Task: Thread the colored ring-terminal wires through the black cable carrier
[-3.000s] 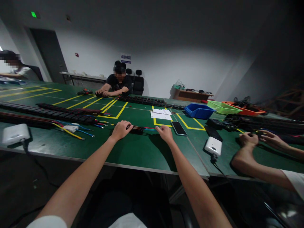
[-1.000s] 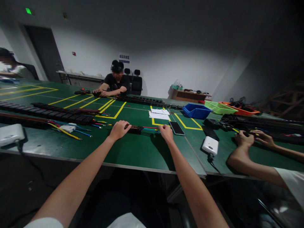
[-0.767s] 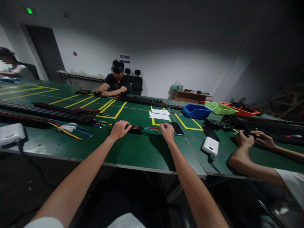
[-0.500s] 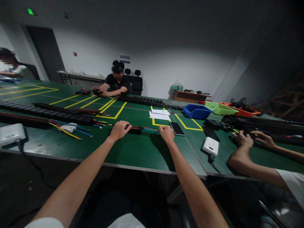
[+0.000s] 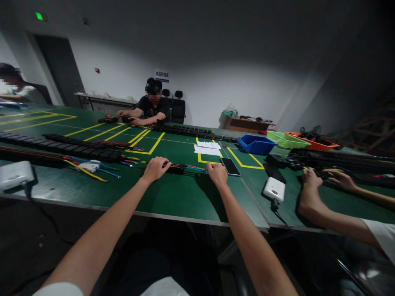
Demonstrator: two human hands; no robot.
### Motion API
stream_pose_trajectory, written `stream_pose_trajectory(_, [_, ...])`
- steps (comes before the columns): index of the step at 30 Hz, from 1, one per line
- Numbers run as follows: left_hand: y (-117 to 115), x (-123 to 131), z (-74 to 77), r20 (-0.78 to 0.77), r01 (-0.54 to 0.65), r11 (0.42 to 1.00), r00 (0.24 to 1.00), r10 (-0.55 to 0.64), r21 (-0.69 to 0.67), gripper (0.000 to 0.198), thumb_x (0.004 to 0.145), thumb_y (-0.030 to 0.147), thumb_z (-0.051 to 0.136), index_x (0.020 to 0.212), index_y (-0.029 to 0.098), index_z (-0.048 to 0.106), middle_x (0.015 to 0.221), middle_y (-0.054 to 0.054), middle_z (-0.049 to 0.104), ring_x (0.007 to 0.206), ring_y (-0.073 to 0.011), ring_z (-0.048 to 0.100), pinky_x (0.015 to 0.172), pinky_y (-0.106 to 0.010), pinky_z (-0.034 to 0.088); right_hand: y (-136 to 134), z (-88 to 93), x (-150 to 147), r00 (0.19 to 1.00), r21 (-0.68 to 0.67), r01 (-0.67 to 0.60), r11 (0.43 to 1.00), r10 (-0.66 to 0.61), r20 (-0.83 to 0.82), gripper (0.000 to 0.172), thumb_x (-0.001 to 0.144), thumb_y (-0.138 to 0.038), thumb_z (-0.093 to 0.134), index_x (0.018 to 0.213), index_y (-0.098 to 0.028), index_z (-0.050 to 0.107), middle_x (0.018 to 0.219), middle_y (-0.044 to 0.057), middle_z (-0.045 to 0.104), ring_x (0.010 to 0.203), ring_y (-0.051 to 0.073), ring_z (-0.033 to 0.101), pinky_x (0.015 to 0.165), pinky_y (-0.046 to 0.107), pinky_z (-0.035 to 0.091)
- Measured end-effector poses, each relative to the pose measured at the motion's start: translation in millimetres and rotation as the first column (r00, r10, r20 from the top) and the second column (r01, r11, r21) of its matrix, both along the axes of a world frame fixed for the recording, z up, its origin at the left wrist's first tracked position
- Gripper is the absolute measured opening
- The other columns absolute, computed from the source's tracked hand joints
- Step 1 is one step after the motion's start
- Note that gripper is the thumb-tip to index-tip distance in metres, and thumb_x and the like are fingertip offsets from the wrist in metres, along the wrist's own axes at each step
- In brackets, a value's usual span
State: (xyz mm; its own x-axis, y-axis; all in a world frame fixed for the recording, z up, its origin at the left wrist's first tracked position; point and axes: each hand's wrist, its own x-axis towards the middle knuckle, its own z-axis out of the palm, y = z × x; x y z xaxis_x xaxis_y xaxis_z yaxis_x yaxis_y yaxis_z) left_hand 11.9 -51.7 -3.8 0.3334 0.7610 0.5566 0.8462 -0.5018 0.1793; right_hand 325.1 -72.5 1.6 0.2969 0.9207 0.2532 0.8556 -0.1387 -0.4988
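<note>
A short cable bundle (image 5: 177, 167) with a dark body and coloured wires lies across the green table in front of me. My left hand (image 5: 157, 168) is closed around its left part, and a yellow wire end pokes out past my knuckles. At the other end, my right hand (image 5: 217, 172) pinches the tips of the blue and red wires (image 5: 197, 169). The fingertips hide the wire ends. A phone (image 5: 231, 167) lies just beyond the right hand.
Long dark cable chains (image 5: 83, 149) with loose lugged wires lie to the left. White boxes with cords (image 5: 274, 190) stand at both sides. Paper sheets (image 5: 207, 148) and a blue bin (image 5: 256, 144) are farther back. A co-worker's hands (image 5: 313, 177) work at the right.
My two hands and the cable bundle stay almost where they were. The co-worker's hand at the right has shifted slightly, and the person across the table has moved a hand.
</note>
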Motion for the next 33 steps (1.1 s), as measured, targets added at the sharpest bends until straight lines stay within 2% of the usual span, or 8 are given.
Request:
stream_pose_trajectory(3, [-0.5,0.0,0.6,0.003,0.002,1.000,1.000,-0.002,-0.001,0.035,0.102,0.044,0.045,0.100,0.019,0.070,0.098,-0.010,0.074,0.092,-0.0264,0.065,0.085,-0.042,0.049,0.7,-1.5,-0.6,1.000,-0.048,-0.026,0.999,0.026,0.001,0.057,0.097,-0.062,0.047,0.076,-0.020,0.079,0.083,0.012,0.073,0.082,0.025,0.070,0.070,0.027,0.045])
stream_pose_trajectory(8, [-1.2,-0.2,1.0,0.011,0.006,1.000,1.000,-0.006,-0.012,0.036,0.102,0.044,0.045,0.100,0.019,0.070,0.098,-0.010,0.073,0.092,-0.0260,0.065,0.085,-0.042,0.050,1.3,1.6,1.1,1.000,-0.013,0.008,1.000,-0.008,-0.012,0.064,0.105,-0.058,0.028,0.094,-0.022,0.081,0.096,0.012,0.075,0.094,0.025,0.070,0.075,0.028,0.047])
stream_pose_trajectory(14, [-2.6,0.0,2.2,0.024,0.012,1.000,1.000,-0.011,-0.020,0.037,0.102,0.045,0.045,0.100,0.019,0.071,0.098,-0.010,0.073,0.091,-0.0261,0.065,0.084,-0.042,0.051,1.9,-0.2,1.5,0.999,-0.083,-0.033,0.996,0.031,-0.023,0.063,0.101,-0.064,0.039,0.082,-0.020,0.079,0.090,0.014,0.075,0.088,0.026,0.071,0.074,0.028,0.048])
stream_pose_trajectory(19, [-3.8,0.4,3.5,0.022,0.013,1.000,1.000,-0.012,-0.026,0.038,0.102,0.045,0.044,0.101,0.019,0.071,0.098,-0.011,0.073,0.091,-0.0260,0.065,0.085,-0.043,0.051,2.5,0.4,2.8,0.999,-0.046,-0.021,0.999,0.019,-0.034,0.067,0.106,-0.057,0.025,0.096,-0.021,0.081,0.098,0.014,0.076,0.095,0.025,0.070,0.076,0.028,0.048])
stream_pose_trajectory(24, [-3.4,1.4,3.9,0.022,0.010,1.000,1.000,-0.009,-0.029,0.037,0.102,0.045,0.045,0.100,0.019,0.071,0.097,-0.010,0.073,0.091,-0.0258,0.065,0.085,-0.042,0.050,3.6,-2.0,3.2,0.998,-0.097,-0.053,0.994,0.051,-0.021,0.062,0.101,-0.061,0.039,0.087,-0.019,0.081,0.094,0.015,0.076,0.088,0.026,0.071,0.073,0.028,0.047])
stream_pose_trajectory(29, [-2.9,2.4,3.1,0.007,-0.014,1.000,1.000,0.014,-0.023,0.036,0.101,0.044,0.045,0.099,0.019,0.071,0.099,-0.011,0.073,0.094,-0.0272,0.064,0.088,-0.043,0.049,3.9,-1.5,4.6,1.000,-0.060,-0.030,0.998,0.029,-0.013,0.065,0.106,-0.055,0.026,0.100,-0.021,0.081,0.101,0.014,0.076,0.097,0.026,0.070,0.076,0.028,0.046])
stream_pose_trajectory(33, [-4.3,3.1,3.3,-0.002,-0.025,0.999,1.000,0.025,-0.022,0.035,0.102,0.043,0.045,0.100,0.019,0.071,0.099,-0.011,0.073,0.094,-0.0268,0.064,0.088,-0.042,0.049,3.6,-3.0,4.8,0.999,-0.080,-0.052,0.995,0.052,-0.006,0.062,0.103,-0.057,0.035,0.090,-0.019,0.081,0.094,0.015,0.075,0.090,0.026,0.070,0.073,0.028,0.046])
